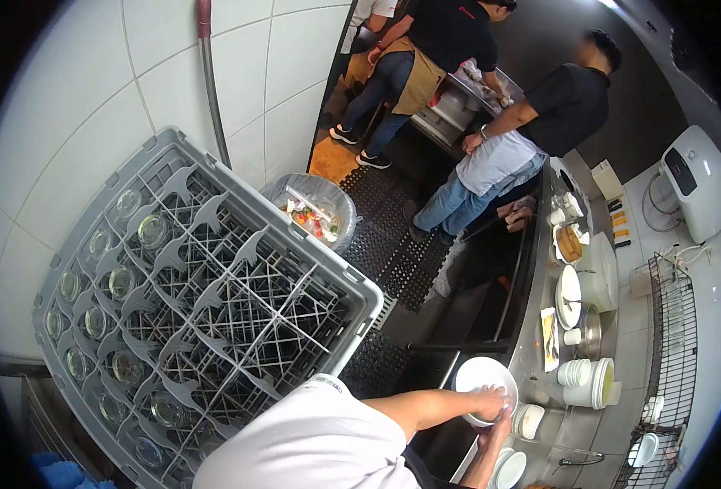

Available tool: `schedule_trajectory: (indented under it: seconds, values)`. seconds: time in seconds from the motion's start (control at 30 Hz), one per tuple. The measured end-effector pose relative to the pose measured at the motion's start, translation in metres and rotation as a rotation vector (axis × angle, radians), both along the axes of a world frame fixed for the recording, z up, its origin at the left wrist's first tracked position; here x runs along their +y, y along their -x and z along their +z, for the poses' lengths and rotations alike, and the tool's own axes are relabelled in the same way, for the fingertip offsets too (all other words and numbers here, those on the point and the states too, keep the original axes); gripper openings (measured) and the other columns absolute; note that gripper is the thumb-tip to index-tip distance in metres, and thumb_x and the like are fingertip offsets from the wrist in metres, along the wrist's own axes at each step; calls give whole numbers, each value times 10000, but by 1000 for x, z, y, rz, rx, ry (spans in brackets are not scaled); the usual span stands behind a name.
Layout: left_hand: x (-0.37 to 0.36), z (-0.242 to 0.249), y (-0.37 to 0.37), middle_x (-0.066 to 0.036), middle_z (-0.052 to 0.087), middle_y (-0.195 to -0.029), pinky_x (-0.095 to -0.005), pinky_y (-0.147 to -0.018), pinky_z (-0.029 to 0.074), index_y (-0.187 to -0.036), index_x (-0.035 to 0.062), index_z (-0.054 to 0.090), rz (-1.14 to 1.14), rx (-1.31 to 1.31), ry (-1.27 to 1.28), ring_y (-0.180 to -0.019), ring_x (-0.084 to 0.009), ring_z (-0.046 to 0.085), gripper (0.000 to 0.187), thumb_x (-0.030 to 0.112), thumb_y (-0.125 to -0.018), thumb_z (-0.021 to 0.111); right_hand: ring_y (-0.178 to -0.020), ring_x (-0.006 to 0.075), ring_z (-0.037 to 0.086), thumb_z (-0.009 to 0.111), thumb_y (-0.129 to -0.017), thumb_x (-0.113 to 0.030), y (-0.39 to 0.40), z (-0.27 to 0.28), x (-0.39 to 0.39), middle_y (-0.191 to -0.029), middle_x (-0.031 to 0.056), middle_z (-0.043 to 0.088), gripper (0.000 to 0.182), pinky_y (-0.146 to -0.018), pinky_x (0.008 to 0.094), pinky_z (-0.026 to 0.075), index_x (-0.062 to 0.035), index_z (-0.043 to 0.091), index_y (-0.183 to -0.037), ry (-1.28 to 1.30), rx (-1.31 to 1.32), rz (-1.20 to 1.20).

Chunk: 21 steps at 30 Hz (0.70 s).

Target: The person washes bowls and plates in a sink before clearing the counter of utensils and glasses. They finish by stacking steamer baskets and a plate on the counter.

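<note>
A round white bowl [479, 372] is at the edge of the steel counter, in front of my body. My left hand [488, 401] reaches over it, fingers stretched against its inner side. My right hand [495, 429] comes from below and grips the bowl's near rim, its fingertips partly hidden. Small white dishes [528, 420] stand just right of the bowl. White plates [509, 470] lie stacked beside my right forearm.
A grey glass rack [352, 297] holding upturned glasses fills the left. Behind it stands a lined bin [348, 216] with food waste. Along the counter [531, 342] are plates, white tubs [597, 381] and a wire shelf [674, 342]. Two co-workers [568, 106] [450, 37] work further back.
</note>
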<state>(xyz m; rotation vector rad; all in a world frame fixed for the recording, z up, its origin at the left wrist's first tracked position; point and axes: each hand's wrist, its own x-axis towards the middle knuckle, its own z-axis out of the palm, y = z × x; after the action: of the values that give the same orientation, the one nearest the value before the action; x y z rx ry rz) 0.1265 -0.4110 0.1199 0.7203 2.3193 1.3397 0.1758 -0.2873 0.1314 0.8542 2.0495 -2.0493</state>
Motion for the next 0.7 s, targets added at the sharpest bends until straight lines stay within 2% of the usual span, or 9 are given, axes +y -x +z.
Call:
schedule_trajectory:
  seconds: [0.13,0.23,0.27,0.33,0.4,0.47,0.6,0.67,0.7]
  values:
    - [10,-2,-4,-224,301,-1453,-565,-1050,293,-1416,137,368,-104,-122,-39,-1296,-441,348,651,276,-815,578,-1047,413,567,384,-950,-516,-4,-8,12,-1263,216,490,577,-720,569,538,-86,380,-1335,-4,28,-29]
    - [22,-19,0,-276,331,-1404,-491,-986,394,-1422,137,335,-252,-18,12,-1184,-445,469,653,288,-821,544,-1095,420,536,341,-944,-561,1,-16,29,-1312,199,458,650,-753,623,506,-71,351,-1371,18,-24,-110]
    - [12,-5,5,-268,351,-1405,-456,-990,404,-1337,112,482,-328,-61,-13,-1168,-447,482,560,314,-818,544,-1113,422,523,341,-946,-557,3,-23,41,-1315,203,453,652,-766,632,498,-64,348,-1373,55,-37,-167]
    - [-3,16,3,-248,378,-1396,-496,-988,393,-1235,113,584,-387,-52,40,-1184,-432,474,460,308,-820,557,-1150,429,494,348,-948,-537,1,-26,50,-1318,217,445,662,-793,643,488,-38,335,-1383,87,21,-228]
    - [-6,20,7,-232,393,-1393,-528,-980,386,-1161,118,648,-397,39,182,-1196,-417,467,393,298,-822,564,-1149,404,509,357,-963,-496,-3,-22,56,-1314,215,465,653,-888,572,458,18,342,-1367,98,81,-234]
    - [-1,13,17,-220,395,-1395,-550,-966,383,-1115,129,674,-356,216,411,-1205,-404,460,346,285,-826,567,-1178,356,504,384,-972,-448,-5,-18,61,-1340,209,457,626,-966,494,428,45,360,-1356,79,114,-245]
    - [6,6,39,-197,382,-1408,-602,-960,353,-1134,155,645,-147,596,740,-1239,-392,425,320,252,-839,567,-1173,341,506,413,-969,-410,-3,-13,64,-1327,200,471,600,-960,481,424,49,368,-1353,50,171,-256]
    - [-16,8,46,-187,350,-1427,-639,-990,301,-1309,175,509,103,788,728,-1283,-407,377,460,226,-854,560,-1158,332,516,429,-966,-384,-2,-12,69,-1315,196,480,585,-954,473,424,53,371,-1350,24,193,-253]
    - [-23,11,49,-184,369,-1415,-620,-968,334,-1260,165,535,265,624,550,-1267,-393,392,405,205,-857,546,-1142,329,522,434,-964,-372,-1,-9,70,-1306,198,485,577,-948,464,428,57,373,-1346,-4,216,-262]
